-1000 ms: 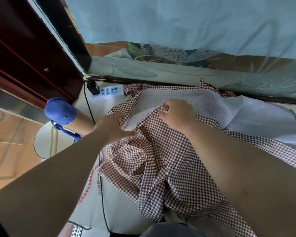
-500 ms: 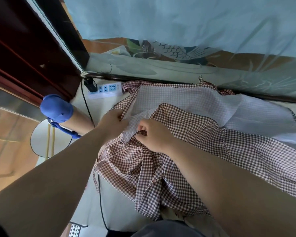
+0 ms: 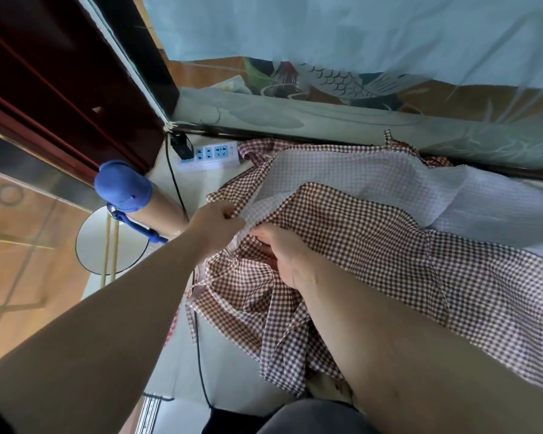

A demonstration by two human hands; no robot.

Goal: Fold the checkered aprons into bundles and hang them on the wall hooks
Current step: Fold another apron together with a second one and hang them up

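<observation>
A brown-and-white checkered apron (image 3: 373, 242) lies rumpled across the white surface, its paler underside (image 3: 351, 170) turned up at the back. My left hand (image 3: 212, 223) pinches the apron's left edge where the pale side meets the check. My right hand (image 3: 282, 255) sits just right of it, fingers curled into the same bunched cloth. The two hands almost touch. No wall hook is in view.
A white power strip (image 3: 209, 155) with a black plug lies at the back left, its cable (image 3: 198, 355) running toward me. A beige tube with a blue cap (image 3: 123, 186) leans at the left, over a round white stool (image 3: 112, 242). A glass pane with a fish picture (image 3: 326, 79) stands behind.
My right hand has drawn back from the apron's far fold to the near left edge, bringing the checkered layer with it. My left hand shifted slightly right to meet it.
</observation>
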